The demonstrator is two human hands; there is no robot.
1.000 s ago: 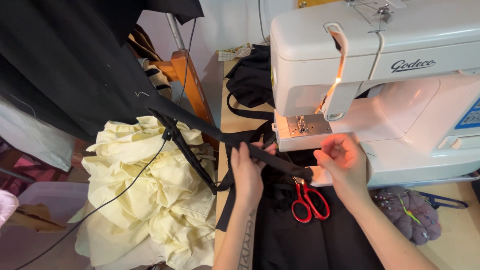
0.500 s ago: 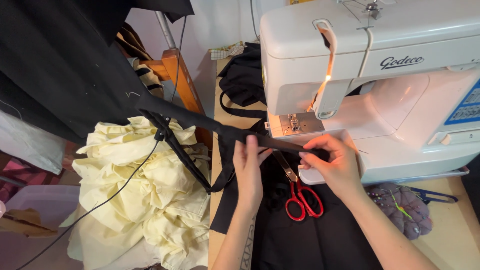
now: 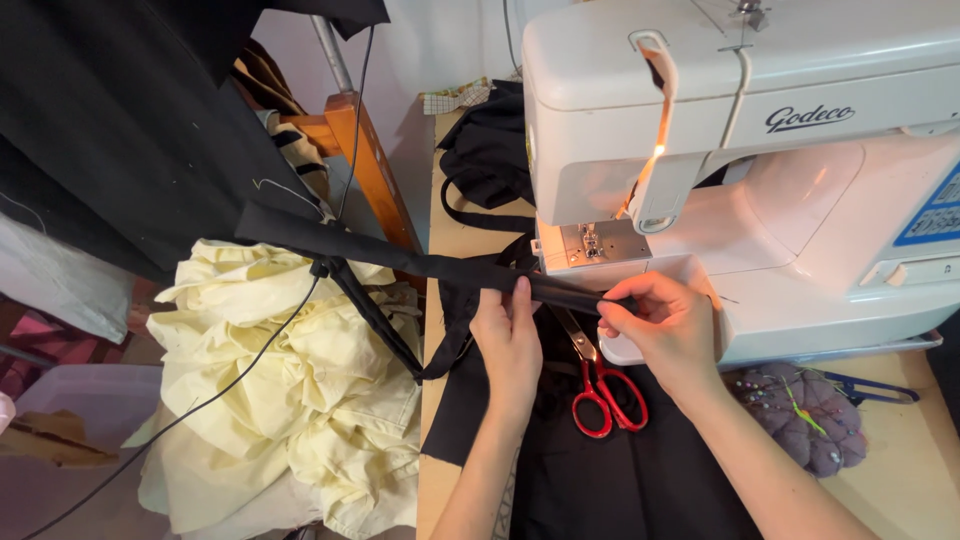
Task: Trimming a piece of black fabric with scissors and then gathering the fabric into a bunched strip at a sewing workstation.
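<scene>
A long black fabric strap (image 3: 400,260) stretches from the left across to the front of a white sewing machine (image 3: 760,170). My left hand (image 3: 508,340) grips the strap near its middle, fingers curled over it. Pinching the strap's end just in front of the machine bed is my right hand (image 3: 665,325). Red-handled scissors (image 3: 598,385) lie on black cloth (image 3: 620,470) below and between my hands. The machine's lamp glows above the needle plate (image 3: 595,240).
A heap of pale yellow fabric (image 3: 290,390) lies left of the wooden table (image 3: 900,470). A purple pincushion (image 3: 800,410) with pins sits at the right, beside blue snips (image 3: 870,388). Dark cloth (image 3: 110,120) hangs at the upper left, over a wooden chair (image 3: 355,150). A black bag (image 3: 490,150) lies behind.
Both hands have shifted left and down away from the needle, drawing the black strap out taut. My right hand now pinches the strap's end instead of resting by the machine bed.
</scene>
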